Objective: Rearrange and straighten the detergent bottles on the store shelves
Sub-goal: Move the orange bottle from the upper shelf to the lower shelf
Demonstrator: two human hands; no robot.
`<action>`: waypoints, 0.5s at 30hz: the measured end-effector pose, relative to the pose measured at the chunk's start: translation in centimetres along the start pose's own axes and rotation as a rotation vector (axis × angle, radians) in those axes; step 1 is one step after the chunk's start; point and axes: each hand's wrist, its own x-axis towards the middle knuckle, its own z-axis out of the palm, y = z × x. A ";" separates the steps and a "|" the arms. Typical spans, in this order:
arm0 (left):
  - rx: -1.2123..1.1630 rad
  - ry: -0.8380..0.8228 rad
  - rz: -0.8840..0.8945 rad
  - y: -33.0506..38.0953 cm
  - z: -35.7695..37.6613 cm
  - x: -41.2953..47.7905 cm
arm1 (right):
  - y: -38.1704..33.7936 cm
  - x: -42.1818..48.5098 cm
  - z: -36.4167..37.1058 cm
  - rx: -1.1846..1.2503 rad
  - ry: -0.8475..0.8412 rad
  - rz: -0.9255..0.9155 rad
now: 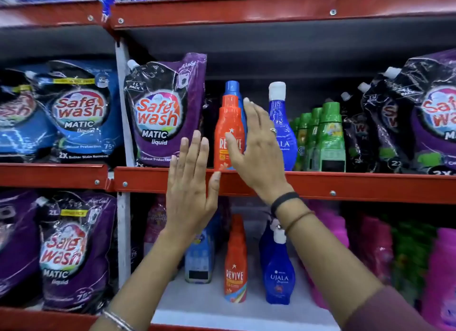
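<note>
- The orange Revive bottle (228,136) stands upright at the front edge of the middle shelf (320,182), just before a blue-capped bottle (233,89), with the purple pouch (165,108) to its left and the Ujala bottle (281,126) to its right.
- The right hand (256,153) lies open, fingers spread, along the bottle's right side, thumb across its label; it seems to touch, not clamp.
- The left hand (191,182) is flat and open, fingers together, just left of and below the bottle, apart from it.
- To do this well, I judge: press lightly from both sides, square the label forward, and slide the bottle rather than lift it.
- Keep it off the lip, and mind the bottle behind it.
</note>
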 end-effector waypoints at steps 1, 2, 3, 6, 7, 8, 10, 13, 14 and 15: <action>-0.020 -0.015 0.003 -0.4 0.2 -0.4 | -0.3 0.3 0.7 -0.014 -0.012 0.017; -0.033 -0.028 0.001 -0.8 0.5 -0.6 | -0.8 0.7 1.2 -0.032 -0.015 0.044; -0.034 -0.054 0.003 -1.2 1.0 -1.2 | -1.2 0.9 1.7 -0.057 -0.020 0.072; 0.045 -0.100 0.013 -2.1 2.3 -2.6 | -2.0 1.4 2.8 -0.172 -0.044 0.151; 0.083 -0.094 0.017 -2.4 2.6 -2.7 | -2.0 1.5 3.0 -0.227 -0.060 0.181; 0.112 -0.087 0.026 -2.7 2.8 -2.7 | -2.1 1.6 3.2 -0.278 -0.081 0.216; 0.145 -0.071 0.035 -2.9 3.1 -2.9 | -2.3 1.7 3.6 -0.361 -0.104 0.268; 0.163 -0.056 0.055 -2.9 3.3 -2.9 | -2.6 1.9 3.9 -0.384 -0.098 0.313; 0.168 -0.052 0.060 -3.0 3.3 -2.9 | -2.6 2.0 3.8 -0.375 -0.080 0.313; 0.172 -0.046 0.064 -3.1 3.4 -2.9 | -2.7 1.9 3.6 -0.356 -0.059 0.312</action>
